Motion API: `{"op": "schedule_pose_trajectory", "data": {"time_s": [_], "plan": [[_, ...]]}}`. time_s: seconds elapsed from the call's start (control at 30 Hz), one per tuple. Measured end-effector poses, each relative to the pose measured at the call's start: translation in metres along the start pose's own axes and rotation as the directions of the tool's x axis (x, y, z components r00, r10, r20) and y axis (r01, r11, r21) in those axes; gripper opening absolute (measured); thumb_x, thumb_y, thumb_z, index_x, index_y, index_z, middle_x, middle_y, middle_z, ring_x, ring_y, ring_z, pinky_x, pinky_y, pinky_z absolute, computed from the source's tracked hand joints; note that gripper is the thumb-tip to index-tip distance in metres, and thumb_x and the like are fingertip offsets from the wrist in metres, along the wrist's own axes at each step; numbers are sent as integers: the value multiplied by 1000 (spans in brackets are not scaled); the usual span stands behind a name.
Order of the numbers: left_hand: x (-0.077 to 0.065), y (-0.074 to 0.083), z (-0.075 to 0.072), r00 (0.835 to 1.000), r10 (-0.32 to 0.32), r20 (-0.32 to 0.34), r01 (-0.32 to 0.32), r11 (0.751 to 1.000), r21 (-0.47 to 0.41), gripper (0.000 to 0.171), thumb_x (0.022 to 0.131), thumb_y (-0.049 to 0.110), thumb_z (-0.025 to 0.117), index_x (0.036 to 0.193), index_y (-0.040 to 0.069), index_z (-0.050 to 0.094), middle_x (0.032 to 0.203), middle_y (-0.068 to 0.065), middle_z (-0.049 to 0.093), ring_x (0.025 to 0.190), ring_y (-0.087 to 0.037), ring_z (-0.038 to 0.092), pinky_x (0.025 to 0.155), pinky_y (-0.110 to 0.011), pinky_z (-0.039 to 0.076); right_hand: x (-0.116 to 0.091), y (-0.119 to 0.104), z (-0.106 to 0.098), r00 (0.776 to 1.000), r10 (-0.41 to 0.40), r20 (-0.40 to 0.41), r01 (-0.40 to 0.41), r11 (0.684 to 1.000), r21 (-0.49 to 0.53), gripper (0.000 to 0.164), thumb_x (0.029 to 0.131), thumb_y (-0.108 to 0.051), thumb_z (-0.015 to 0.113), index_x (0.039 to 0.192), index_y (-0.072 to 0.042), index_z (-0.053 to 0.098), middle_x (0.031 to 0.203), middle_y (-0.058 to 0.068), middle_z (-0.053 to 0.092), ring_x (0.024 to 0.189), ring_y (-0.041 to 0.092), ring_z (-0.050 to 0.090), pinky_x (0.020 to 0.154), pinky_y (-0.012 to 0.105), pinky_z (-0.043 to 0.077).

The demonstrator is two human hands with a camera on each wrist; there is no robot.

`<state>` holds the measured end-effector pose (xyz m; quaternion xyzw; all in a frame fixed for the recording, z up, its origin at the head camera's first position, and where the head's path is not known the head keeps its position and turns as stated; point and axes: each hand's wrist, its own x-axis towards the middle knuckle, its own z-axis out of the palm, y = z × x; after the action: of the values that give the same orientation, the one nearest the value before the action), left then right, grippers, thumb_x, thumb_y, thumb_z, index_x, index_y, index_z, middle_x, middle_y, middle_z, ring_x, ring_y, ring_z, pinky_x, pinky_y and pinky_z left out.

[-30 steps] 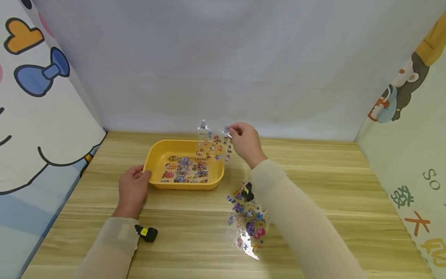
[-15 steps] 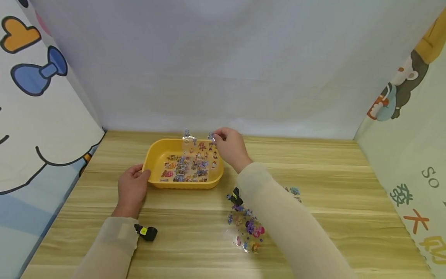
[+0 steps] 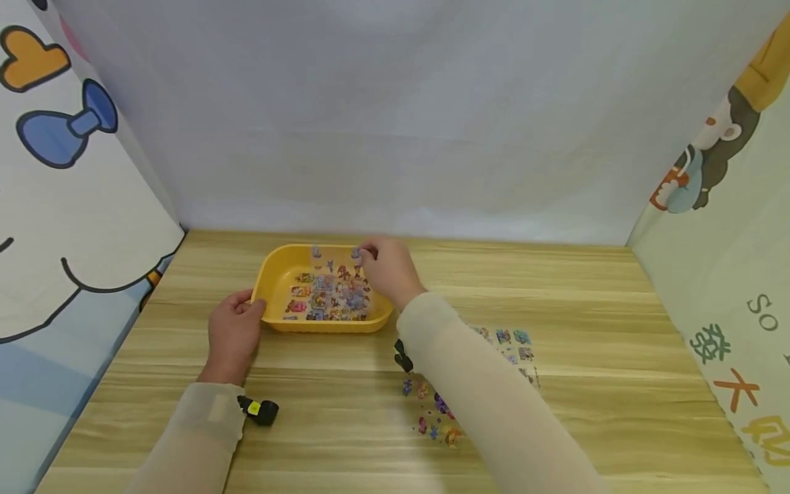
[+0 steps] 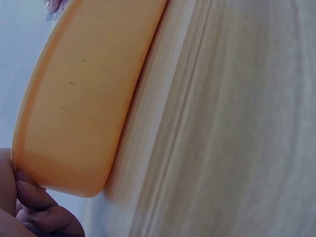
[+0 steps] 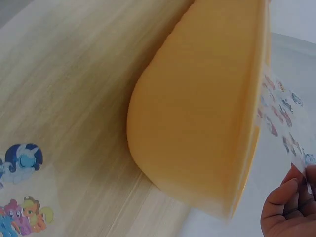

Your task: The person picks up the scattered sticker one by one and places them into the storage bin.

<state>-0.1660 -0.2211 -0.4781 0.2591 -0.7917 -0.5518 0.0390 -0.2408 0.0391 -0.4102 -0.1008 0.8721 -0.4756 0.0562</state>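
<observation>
A yellow plastic tray (image 3: pixel 278 274) stands near the back of the table, with printed sticker sheets lying inside it. My left hand (image 3: pixel 236 336) grips the tray's left end, thumb over the rim and fingers curled outside, as the left wrist view also shows around the orange-looking wall (image 4: pixel 84 108). Between thumb and fingertips my right hand (image 3: pixel 391 271) pinches the top corner of a clear sticker sheet (image 3: pixel 343 272) with small cartoon figures. The sheet hangs down into the tray's right half. In the right wrist view the sheet (image 5: pixel 282 111) dips behind the tray rim.
More transparent sticker sheets (image 3: pixel 435 429) lie on the wooden table (image 3: pixel 321 412) in front of the tray, partly under my right sleeve (image 3: pixel 481 384). Pony stickers (image 5: pixel 24 215) show there in the right wrist view. A pale cloth wall (image 3: pixel 432 123) rises behind the table.
My right hand has moved left and downward with the clear sticker sheet, bringing it from the tray's right edge into the tray. The left hand keeps its grip on the rim.
</observation>
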Motion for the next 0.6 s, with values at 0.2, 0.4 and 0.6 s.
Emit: {"op": "schedule_pose_trajectory", "data": {"time_s": [0.2,0.4,0.6], "plan": [[0,1,1,1000,-13,7,13,1000,-5,47,103,29,58,144,8,57,100,-7,58,78,-16,53,61,-23,46,-2,2,2,998,-39,57,45,994,-103,27,110,-20,50,123,-7,69,94,2,66,62,15,56,55,29,47],[1,0,1,1000,6,-11,-6,1000,17,46,102,29,58,143,8,58,97,-7,58,76,-16,53,59,-23,45,-5,3,5,992,-73,102,96,966,-241,26,110,-21,50,121,-9,70,101,2,70,67,13,60,63,31,51],[3,-3,1,998,53,-37,-50,996,67,46,101,29,58,141,7,60,93,-6,59,74,-15,52,58,-24,44,-5,4,7,981,-130,147,178,904,-389,28,109,-20,51,123,-9,73,113,3,72,86,13,66,78,33,55]]}}
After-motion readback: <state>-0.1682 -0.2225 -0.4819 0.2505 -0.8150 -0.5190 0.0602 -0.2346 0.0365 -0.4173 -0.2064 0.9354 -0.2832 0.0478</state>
